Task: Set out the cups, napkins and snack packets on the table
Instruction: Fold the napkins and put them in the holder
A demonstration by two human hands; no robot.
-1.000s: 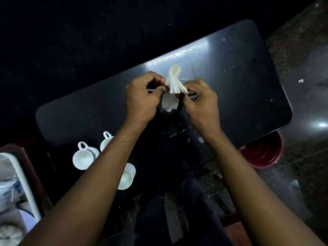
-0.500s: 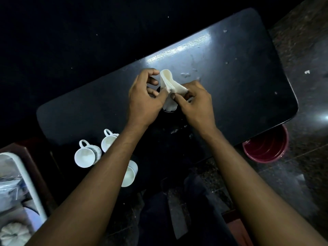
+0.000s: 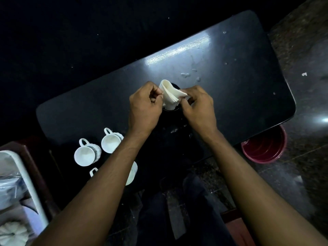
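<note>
- The folded white paper napkin [image 3: 169, 95] sits between the two hands over the middle of the glossy black rectangular table [image 3: 239, 82], its lower end tucked into a dark round holder [image 3: 171, 108] that barely shows against the tabletop.
- The left hand [image 3: 143, 107] is on the napkin's left edge, fingers curled in, thumb and forefinger touching the fold.
- The right hand [image 3: 198, 107] pinches the napkin's right corner between thumb and fingertips, so the paper fans out towards it.
- Three white ceramic cups with handles stand near the table's near-left corner: one cup [image 3: 87, 154], a second cup [image 3: 111, 143] just beside it, and a third cup [image 3: 131, 173] mostly hidden under the left forearm.
- White crumbs [image 3: 185, 74] dot the tabletop beyond the hands.
- A dark red round tub [image 3: 264, 150] sits on the floor at the right, partly under the table's edge.
- At far left, a white tray [image 3: 26, 181] holds clear packets.
</note>
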